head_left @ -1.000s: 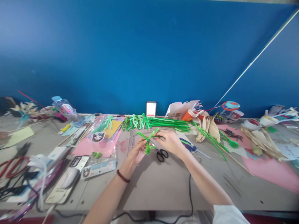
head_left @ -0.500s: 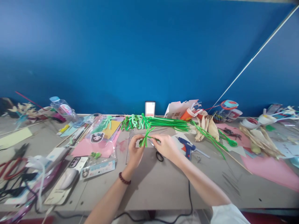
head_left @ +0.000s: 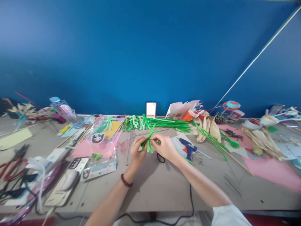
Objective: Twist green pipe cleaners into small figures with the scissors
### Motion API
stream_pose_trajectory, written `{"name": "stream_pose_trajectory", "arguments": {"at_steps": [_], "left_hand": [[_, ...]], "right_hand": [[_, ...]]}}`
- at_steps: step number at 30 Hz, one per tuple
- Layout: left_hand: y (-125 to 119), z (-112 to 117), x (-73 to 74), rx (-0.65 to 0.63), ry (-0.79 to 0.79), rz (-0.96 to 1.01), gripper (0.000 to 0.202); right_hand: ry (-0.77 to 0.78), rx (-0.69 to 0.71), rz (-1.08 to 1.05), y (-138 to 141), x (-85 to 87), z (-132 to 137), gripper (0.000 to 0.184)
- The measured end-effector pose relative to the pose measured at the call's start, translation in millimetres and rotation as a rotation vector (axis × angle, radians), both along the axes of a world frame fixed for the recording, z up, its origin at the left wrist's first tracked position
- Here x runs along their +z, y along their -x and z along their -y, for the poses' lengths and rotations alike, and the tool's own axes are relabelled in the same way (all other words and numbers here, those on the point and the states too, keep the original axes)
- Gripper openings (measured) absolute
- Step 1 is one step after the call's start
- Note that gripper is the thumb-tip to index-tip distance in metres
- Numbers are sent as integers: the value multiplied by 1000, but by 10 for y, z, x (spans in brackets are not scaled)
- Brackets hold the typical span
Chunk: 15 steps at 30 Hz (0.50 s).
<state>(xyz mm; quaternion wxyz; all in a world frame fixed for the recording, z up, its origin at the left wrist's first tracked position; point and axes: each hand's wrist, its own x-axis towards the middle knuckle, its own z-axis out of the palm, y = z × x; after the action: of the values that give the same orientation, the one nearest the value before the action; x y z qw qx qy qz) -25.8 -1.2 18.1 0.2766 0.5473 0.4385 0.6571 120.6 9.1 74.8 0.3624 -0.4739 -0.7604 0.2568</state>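
Note:
Both hands meet above the middle of the table around a small bunch of bright green pipe cleaners [head_left: 149, 145], whose ends fan out up and down. My left hand [head_left: 137, 151] has its fingers closed on the left side of the bunch. From the right, my right hand [head_left: 164, 146] pinches the strands near their crossing point. Just below my right fingers shows a black scissors handle [head_left: 161, 158], its other parts hidden by the hand. Behind the hands lies a long bundle of green pipe cleaners [head_left: 170, 123] with curled ends at the left.
A blue hot glue gun [head_left: 188, 147] lies right of my hands, near dried husks [head_left: 207, 129]. To the left are a ruler [head_left: 130, 150], pink paper [head_left: 81, 149], a phone [head_left: 151, 110] leaning at the blue wall, a mouse [head_left: 68, 180] and red-handled pliers [head_left: 14, 166].
The green bunch has turned and its strands look more spread. My right fingers have shifted slightly left, closer to the strands' crossing point. My left hand still grips it.

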Motion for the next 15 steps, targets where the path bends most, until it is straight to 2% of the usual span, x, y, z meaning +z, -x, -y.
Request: {"name": "stream_pose_trajectory", "arguments": {"at_steps": [2, 4, 9, 12, 15], "left_hand": [[-6, 0, 5, 8, -1, 8, 23], [-10, 1, 18, 16, 5, 36, 22], [5, -3, 7, 54, -4, 13, 24], [11, -15, -41, 63, -22, -38, 26], [3, -27, -75, 79, -31, -53, 27]], "right_hand": [[42, 13, -91, 18, -9, -17, 7], [160, 15, -218, 43, -15, -36, 9], [651, 64, -622, 108, -38, -63, 30], [745, 58, -789, 137, -73, -70, 34], [780, 38, -851, 160, -115, -76, 35]]}}
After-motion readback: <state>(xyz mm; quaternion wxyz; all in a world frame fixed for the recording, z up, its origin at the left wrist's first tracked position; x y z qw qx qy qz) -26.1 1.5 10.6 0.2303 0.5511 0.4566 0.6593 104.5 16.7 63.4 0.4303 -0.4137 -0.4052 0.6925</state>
